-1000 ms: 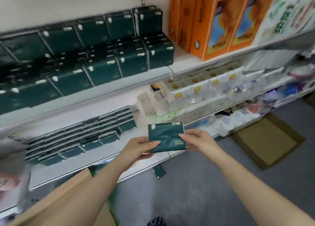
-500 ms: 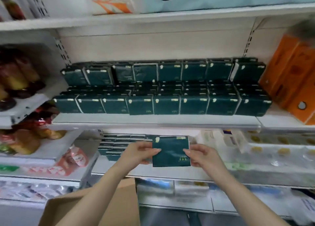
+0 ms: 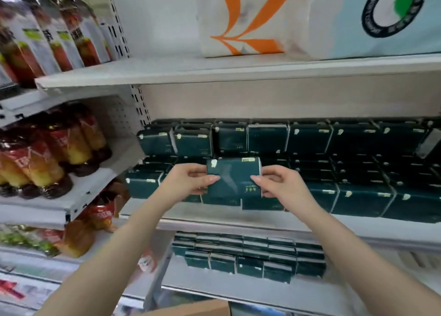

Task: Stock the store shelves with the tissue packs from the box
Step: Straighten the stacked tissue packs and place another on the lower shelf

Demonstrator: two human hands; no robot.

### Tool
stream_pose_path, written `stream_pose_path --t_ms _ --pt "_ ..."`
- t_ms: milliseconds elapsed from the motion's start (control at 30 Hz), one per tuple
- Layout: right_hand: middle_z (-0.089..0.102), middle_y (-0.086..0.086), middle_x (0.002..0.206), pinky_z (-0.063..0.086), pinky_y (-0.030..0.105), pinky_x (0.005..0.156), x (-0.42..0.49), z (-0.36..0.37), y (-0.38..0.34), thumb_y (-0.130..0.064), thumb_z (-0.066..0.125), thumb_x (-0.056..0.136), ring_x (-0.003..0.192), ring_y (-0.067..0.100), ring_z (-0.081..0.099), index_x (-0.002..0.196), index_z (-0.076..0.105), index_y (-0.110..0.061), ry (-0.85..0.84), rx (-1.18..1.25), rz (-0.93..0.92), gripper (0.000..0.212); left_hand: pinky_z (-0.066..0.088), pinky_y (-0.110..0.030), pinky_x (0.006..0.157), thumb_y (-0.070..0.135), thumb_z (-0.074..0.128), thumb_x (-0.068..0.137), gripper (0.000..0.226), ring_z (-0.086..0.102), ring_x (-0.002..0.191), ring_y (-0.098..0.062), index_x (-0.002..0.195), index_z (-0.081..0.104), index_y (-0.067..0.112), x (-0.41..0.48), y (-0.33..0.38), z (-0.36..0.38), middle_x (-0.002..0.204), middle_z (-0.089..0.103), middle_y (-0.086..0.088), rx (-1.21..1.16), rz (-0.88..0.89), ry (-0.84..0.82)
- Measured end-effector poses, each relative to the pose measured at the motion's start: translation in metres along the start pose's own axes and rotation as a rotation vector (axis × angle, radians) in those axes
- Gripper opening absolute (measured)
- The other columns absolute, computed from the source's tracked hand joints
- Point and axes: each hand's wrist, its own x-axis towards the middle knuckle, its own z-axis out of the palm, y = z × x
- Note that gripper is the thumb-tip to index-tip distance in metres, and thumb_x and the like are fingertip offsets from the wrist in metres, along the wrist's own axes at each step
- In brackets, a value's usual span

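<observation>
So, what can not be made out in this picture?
Head view, held tissue pack: print too small and blurred to read.
Head view, cardboard box: cut off by the bottom edge, contents unseen.
Head view, front-row packs: partly hidden by the held pack, left hand and right hand.

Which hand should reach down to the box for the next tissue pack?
Probably the left hand: the box shows low on its side, while the right hand also pinches the tissue pack and could hold it.

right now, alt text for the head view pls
A left hand and a right hand pinch one dark green tissue pack by its sides, before a shelf filled with rows of like packs. More packs lie on the shelf below; bottles stand at left.
</observation>
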Motion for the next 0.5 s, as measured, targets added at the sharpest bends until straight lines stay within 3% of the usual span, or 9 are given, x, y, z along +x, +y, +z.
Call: stream_pose_path --t_ms 133,200,267,367,500 --pt "0.076 -0.015 0.091 0.058 0.023 0.075 0.051 0.001 0.004 -0.037 0.078 0.082 0.086 0.004 0.071 0.093 0.070 -0.035 0.042 -0.157 -0.072 0.014 0.059 -0.020 0.073 0.027 0.084 0.080 0.033 0.074 0.096 -0.009 0.110 0.073 0.019 0.051 -0.004 -0.014 0.098 0.079 0.008 0.012 0.038 0.037" --pt "0.074 -0.015 0.096 0.054 0.023 0.082 0.080 -0.003 0.005 -0.041 0.079 0.080 0.091 0.003 0.069 0.098 0.070 -0.033 0.068 -0.256 -0.065 0.022 0.057 -0.015 0.070 0.027 0.086 0.079 0.033 0.073 0.094 -0.005 0.108 0.073 0.024 0.079 -0.004 -0.015 0.095 0.078 0.013 0.047 0.051 0.075" --pt "0.070 -0.020 0.098 0.048 0.016 0.080 0.102 -0.007 0.003 -0.046 0.078 0.080 0.092 -0.004 0.063 0.104 0.070 -0.029 0.066 -0.419 -0.080 0.030 0.050 -0.008 0.070 0.030 0.086 0.079 0.033 0.071 0.089 -0.004 0.109 0.073 0.024 0.100 -0.001 -0.012 0.097 0.077 0.013 0.151 0.042 0.121" --pt "0.071 -0.018 0.096 0.047 0.011 0.076 0.126 -0.010 0.002 -0.041 0.078 0.082 0.088 -0.005 0.064 0.105 0.071 -0.025 0.052 -0.499 -0.176 0.029 0.040 -0.001 0.062 0.040 0.084 0.079 0.018 0.064 0.083 0.001 0.088 0.071 0.032 0.121 -0.007 -0.006 0.086 0.070 0.020 0.381 0.087 0.229" --pt "0.074 -0.008 0.082 0.053 0.020 0.070 0.148 -0.008 0.010 -0.033 0.079 0.083 0.076 0.003 0.068 0.091 0.075 -0.016 0.059 -0.539 -0.240 0.020 0.047 -0.004 0.071 0.037 0.084 0.080 0.037 0.066 0.080 0.008 0.109 0.078 0.016 0.137 -0.018 -0.004 0.087 0.073 0.016 0.311 0.163 0.372"
